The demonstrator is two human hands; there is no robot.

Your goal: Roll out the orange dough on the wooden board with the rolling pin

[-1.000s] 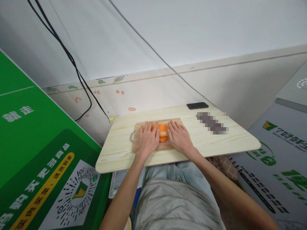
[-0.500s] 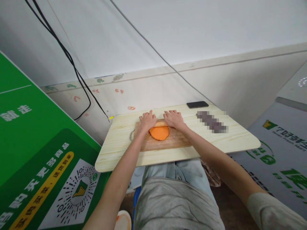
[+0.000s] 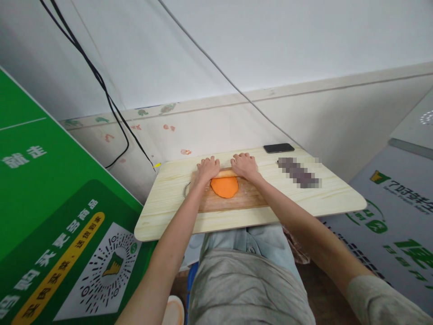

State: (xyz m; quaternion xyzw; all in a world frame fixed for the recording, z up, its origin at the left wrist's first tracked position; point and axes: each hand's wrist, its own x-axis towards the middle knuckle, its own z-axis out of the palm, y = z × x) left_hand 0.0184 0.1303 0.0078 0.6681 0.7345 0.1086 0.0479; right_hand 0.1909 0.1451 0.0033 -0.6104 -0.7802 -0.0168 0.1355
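A flat, rounded sheet of orange dough (image 3: 224, 188) lies on a wooden cutting board (image 3: 233, 206). Across its far edge runs a pale wooden rolling pin (image 3: 227, 173). My left hand (image 3: 209, 168) is closed over the pin's left end, fingers bent over the far side. On the pin's right end my right hand (image 3: 245, 165) rests in the same way. Both palms hide the ends of the pin. A metal ring handle (image 3: 186, 189) sticks out at the board's left side.
The board lies on a light wood-grain table (image 3: 162, 212) against the wall. A black phone (image 3: 278, 148) and a blurred-out dark item (image 3: 299, 172) lie to the right. Black cables (image 3: 101, 81) hang at the left. Below stands a round pale container (image 3: 174, 310).
Both hands and the rolling pin have shifted very slightly away from me, and a little more of the dough's far part shows.
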